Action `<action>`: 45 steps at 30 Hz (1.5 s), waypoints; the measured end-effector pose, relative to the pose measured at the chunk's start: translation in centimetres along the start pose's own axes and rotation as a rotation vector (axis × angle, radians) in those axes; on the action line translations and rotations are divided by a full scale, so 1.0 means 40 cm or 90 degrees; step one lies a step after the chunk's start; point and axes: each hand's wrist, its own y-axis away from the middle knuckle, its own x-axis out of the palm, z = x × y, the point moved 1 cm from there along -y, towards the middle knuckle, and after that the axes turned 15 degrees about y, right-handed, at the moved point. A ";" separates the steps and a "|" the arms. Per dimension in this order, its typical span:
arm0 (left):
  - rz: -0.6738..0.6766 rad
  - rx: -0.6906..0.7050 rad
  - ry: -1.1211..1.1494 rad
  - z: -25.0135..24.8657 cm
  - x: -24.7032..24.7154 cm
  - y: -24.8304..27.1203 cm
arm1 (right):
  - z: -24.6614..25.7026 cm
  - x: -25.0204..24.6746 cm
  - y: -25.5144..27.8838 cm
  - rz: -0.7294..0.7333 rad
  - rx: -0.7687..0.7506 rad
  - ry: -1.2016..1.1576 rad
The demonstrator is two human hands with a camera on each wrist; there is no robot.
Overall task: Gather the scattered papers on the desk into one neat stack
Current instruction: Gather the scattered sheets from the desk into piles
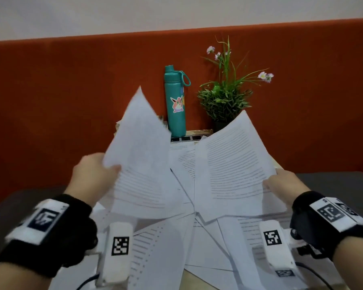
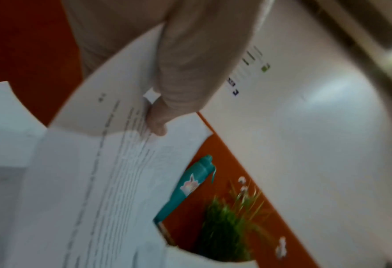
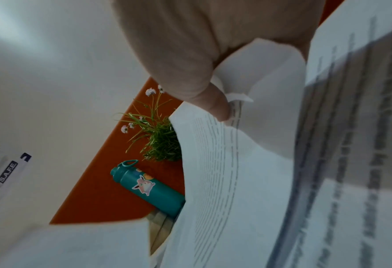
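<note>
White printed papers (image 1: 166,237) fanned across desk, overlapping; left hand (image 1: 92,174) pinches raised sheet (image 1: 138,147) by edge; right hand (image 1: 285,185) pinches second sheet (image 1: 231,164); risk: thin one-edge grips let sheets slip, or sweep knocks bottle (image 1: 175,101) at far edge.

The papers (image 1: 228,170) were white with fine grey lines of print. Behind them the bottle (image 1: 175,105) was teal, with a pink and cream cartoon sticker (image 1: 177,104) on its side. Right of the bottle, the plant (image 1: 224,97) was green with pale pink flowers. The panel (image 1: 71,97) behind the bottle was rust orange, and the wall (image 1: 134,11) above it off-white. The wristbands (image 1: 48,231) were black with white tags carrying black square-code patterns.
</note>
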 end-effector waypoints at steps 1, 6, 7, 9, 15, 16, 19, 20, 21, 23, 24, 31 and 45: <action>0.007 -0.004 0.096 -0.019 -0.011 0.004 | -0.002 0.000 0.000 0.012 0.000 0.003; 0.127 -0.125 0.209 -0.059 0.081 -0.007 | 0.015 0.016 0.005 0.059 -0.003 -0.055; 0.137 -0.129 0.203 -0.062 0.108 -0.010 | 0.014 0.016 0.003 0.049 0.002 -0.056; 0.129 -0.120 0.199 -0.075 0.129 -0.021 | -0.002 0.007 -0.009 0.000 0.012 -0.029; 0.166 -0.168 0.301 -0.116 0.088 -0.063 | -0.017 -0.018 0.005 -0.015 0.015 -0.057; 0.171 -0.180 0.291 -0.111 0.105 -0.058 | -0.009 -0.015 0.015 0.006 0.010 -0.086; 0.209 -0.182 0.165 -0.067 0.188 -0.039 | 0.017 -0.008 0.044 0.083 0.001 -0.192; 0.228 -0.187 0.143 -0.051 0.218 -0.031 | 0.021 -0.005 0.055 0.105 0.002 -0.227; 0.245 -0.202 0.141 -0.041 0.243 -0.019 | 0.023 -0.003 0.062 0.119 0.003 -0.265; 0.262 -0.233 0.168 -0.037 0.280 0.003 | 0.021 -0.008 0.081 0.119 0.012 -0.306; 0.266 -0.235 0.173 -0.037 0.296 0.009 | 0.017 -0.012 0.086 0.124 0.018 -0.307; 0.334 -0.260 0.309 -0.028 0.336 0.012 | 0.001 -0.010 0.085 0.170 0.094 -0.328; 0.470 -0.266 0.454 0.041 0.294 0.016 | 0.038 -0.001 0.077 0.310 -0.027 -0.298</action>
